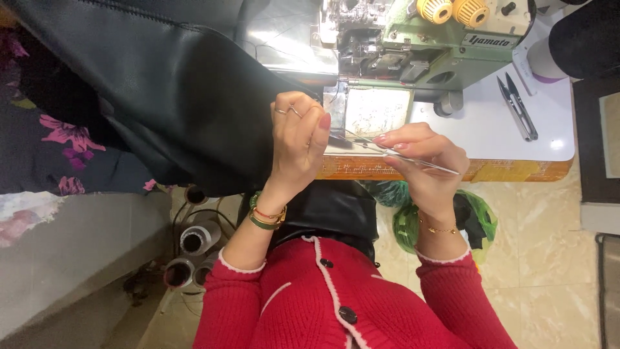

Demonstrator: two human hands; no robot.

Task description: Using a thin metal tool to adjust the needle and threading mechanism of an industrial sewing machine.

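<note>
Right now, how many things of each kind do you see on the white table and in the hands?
Sewing machine: 1
Thread snips: 1
Black garment: 1
Tweezers, in the right hand: 1
Yellow knobs on the machine: 2
Total: 6
The left hand pinches the garment.

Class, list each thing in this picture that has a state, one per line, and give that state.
left hand: fingers curled, pinching black fabric
right hand: gripping tweezers, shut
black fabric: draped off the table's left side
thread snips: lying on the table, untouched
sewing machine: fabric at its needle area
</note>
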